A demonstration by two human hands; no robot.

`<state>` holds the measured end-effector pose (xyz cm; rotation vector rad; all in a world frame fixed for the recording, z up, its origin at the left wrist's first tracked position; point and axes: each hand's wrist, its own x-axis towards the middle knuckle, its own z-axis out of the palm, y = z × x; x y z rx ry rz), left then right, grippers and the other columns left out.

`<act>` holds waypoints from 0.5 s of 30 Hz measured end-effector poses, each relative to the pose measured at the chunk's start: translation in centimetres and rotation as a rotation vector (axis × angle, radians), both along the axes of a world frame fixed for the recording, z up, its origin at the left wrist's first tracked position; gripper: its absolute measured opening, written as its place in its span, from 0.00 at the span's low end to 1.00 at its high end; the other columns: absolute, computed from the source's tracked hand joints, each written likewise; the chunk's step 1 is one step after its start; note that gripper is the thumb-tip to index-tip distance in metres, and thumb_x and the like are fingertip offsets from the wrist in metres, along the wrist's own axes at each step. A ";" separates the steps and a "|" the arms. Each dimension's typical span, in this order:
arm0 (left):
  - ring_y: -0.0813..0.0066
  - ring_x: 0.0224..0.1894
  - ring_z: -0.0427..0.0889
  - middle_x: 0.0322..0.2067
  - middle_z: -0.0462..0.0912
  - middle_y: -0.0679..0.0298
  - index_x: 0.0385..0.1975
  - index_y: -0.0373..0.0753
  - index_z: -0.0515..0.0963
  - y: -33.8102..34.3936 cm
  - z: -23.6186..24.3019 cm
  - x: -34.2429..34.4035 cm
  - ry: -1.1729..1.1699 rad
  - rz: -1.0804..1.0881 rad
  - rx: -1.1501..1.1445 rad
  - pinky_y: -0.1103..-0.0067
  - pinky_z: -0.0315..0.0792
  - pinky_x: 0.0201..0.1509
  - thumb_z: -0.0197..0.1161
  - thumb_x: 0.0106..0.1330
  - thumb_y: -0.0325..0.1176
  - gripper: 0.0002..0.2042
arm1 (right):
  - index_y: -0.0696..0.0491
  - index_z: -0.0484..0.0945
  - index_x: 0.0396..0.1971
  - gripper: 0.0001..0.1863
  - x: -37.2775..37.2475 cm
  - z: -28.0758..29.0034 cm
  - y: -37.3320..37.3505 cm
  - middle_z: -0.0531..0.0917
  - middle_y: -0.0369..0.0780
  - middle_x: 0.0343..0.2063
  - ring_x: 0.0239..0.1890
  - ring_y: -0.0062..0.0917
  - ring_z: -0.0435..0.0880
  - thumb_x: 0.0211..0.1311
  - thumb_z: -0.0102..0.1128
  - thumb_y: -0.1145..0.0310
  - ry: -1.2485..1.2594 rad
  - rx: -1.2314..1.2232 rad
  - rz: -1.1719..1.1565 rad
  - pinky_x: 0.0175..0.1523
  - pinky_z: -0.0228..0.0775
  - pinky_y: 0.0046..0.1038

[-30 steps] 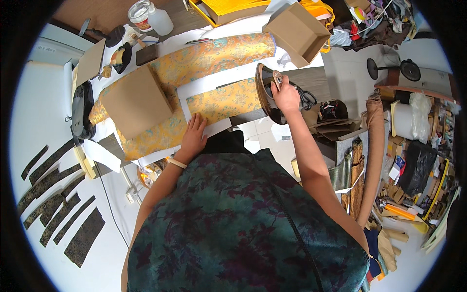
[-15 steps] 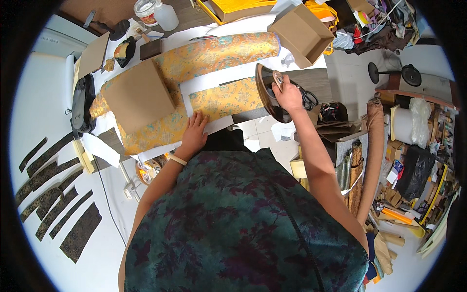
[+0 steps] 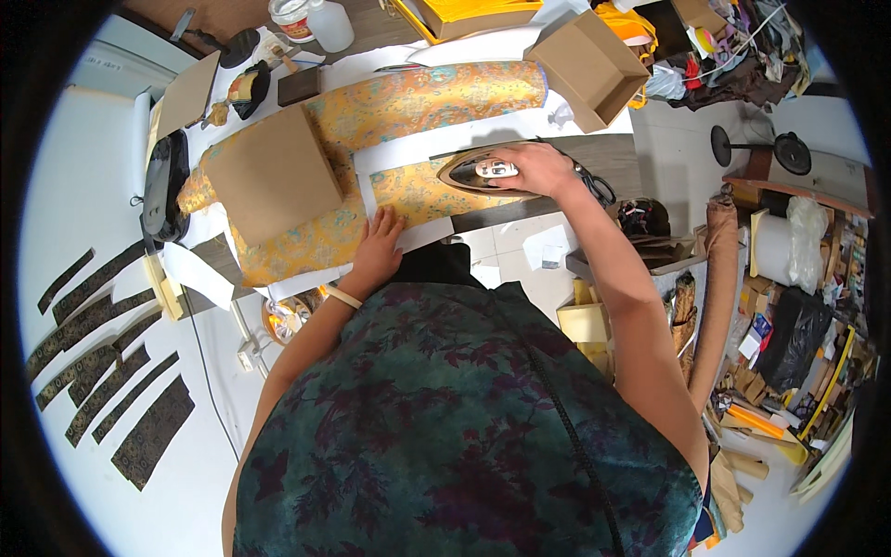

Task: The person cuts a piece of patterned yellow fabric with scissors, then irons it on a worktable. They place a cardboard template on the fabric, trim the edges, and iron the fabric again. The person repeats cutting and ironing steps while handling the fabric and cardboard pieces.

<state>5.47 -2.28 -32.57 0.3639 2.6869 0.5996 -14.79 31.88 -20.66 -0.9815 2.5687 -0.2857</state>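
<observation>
My right hand point(image 3: 540, 171) is closed round the handle of an iron point(image 3: 483, 170), whose pointed end faces left. The iron lies over the right part of a strip of yellow patterned brocade point(image 3: 408, 188). With fingers stretched out, my left hand point(image 3: 379, 243) lies flat at the near left corner of that strip, beside a white border. A larger piece of the same brocade point(image 3: 427, 97) spreads behind and to the left. On it, left of my left hand, rests a brown cardboard panel or box point(image 3: 272, 176).
An open cardboard box point(image 3: 590, 74) stands at the back right, and black-handled scissors point(image 3: 596, 186) lie behind my right wrist. A white tub point(image 3: 290, 19) and a bottle point(image 3: 330, 26) stand at the back. A brown fabric roll point(image 3: 716, 288) leans at the right.
The iron has come down from a tilted, raised pose onto the brocade strip, its point swinging round to the left. My left hand stays on the strip's corner.
</observation>
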 end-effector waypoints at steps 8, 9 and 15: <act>0.44 0.81 0.51 0.79 0.54 0.47 0.73 0.40 0.66 -0.1 -0.3 0.4 0.033 0.003 0.016 0.50 0.50 0.81 0.66 0.63 0.30 0.35 | 0.43 0.85 0.49 0.29 -1.8 -1.7 -0.5 0.89 0.44 0.36 0.44 0.45 0.88 0.61 0.65 0.34 0.034 0.075 0.056 0.53 0.78 0.46; 0.43 0.81 0.50 0.80 0.52 0.48 0.74 0.42 0.64 -0.2 -0.5 0.4 0.024 -0.001 0.012 0.49 0.50 0.81 0.67 0.64 0.31 0.35 | 0.43 0.85 0.48 0.29 -1.9 -1.8 -0.5 0.89 0.44 0.36 0.44 0.45 0.88 0.60 0.65 0.34 0.035 0.071 0.056 0.53 0.78 0.47; 0.43 0.82 0.49 0.80 0.52 0.48 0.75 0.44 0.63 -0.1 -0.9 0.2 0.003 -0.013 -0.026 0.47 0.51 0.81 0.67 0.65 0.31 0.36 | 0.45 0.84 0.44 0.28 -1.7 -2.2 -0.6 0.89 0.43 0.34 0.42 0.45 0.88 0.59 0.67 0.36 0.039 0.028 0.053 0.50 0.78 0.45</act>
